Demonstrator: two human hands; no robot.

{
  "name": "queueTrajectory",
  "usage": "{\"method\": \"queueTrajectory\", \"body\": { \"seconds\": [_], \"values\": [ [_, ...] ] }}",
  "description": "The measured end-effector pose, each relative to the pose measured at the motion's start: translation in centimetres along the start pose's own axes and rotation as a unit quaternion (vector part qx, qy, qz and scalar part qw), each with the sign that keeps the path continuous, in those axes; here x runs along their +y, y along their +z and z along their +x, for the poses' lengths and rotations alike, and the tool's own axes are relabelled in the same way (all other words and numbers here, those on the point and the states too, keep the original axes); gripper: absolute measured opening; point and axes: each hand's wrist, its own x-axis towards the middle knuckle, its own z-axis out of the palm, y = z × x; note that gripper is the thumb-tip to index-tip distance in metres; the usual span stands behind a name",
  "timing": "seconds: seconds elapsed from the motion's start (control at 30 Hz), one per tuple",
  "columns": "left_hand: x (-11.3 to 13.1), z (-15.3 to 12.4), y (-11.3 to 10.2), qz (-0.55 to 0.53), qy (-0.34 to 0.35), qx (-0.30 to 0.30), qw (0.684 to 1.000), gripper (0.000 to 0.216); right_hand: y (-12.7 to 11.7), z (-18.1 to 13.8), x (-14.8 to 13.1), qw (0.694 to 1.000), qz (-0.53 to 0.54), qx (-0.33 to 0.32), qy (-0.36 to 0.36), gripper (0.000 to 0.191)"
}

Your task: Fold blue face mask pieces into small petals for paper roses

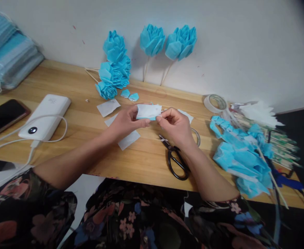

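Observation:
Between my two hands, above the middle of the wooden table, is a small white sheet with a blue lower edge. My left hand grips its left end, with the thumb along the bottom. The fingers of my right hand pinch the lower right corner. Black-handled scissors lie below my right hand, partly under the wrist. White rectangular pieces lie around and beneath my hands. Two small blue petals rest just behind.
Blue paper flowers on sticks are heaped at the back; two more flowers lean on the wall. Left are a power bank, a phone and packed masks. Right are tape, crumpled blue material and bundled sticks.

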Motion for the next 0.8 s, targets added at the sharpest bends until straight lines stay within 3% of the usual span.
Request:
{"method": "queueTrajectory", "body": {
  "seconds": [0.3,0.47,0.6,0.7,0.8],
  "values": [
    [-0.07,0.07,-0.02,-0.001,0.006,0.054,0.999,0.052,0.03,0.13,0.24,0.997,0.06,-0.029,0.024,0.018],
    [-0.57,0.29,-0.02,-0.015,0.025,0.069,0.997,0.05,-0.63,0.74,0.52,0.985,0.132,-0.102,0.051,0.058],
    [-0.96,0.44,0.03,-0.011,0.039,0.069,0.997,0.049,-0.82,0.81,0.25,0.98,0.137,-0.143,0.036,0.07],
    [-0.98,0.44,0.09,0.002,0.042,0.071,0.997,0.049,-0.66,0.57,-0.12,0.979,0.121,-0.162,0.03,0.065],
    [-0.73,0.26,0.14,0.02,0.044,0.064,0.997,0.05,-0.48,0.36,-0.24,0.985,0.095,-0.138,0.036,0.049]
  ]
}}
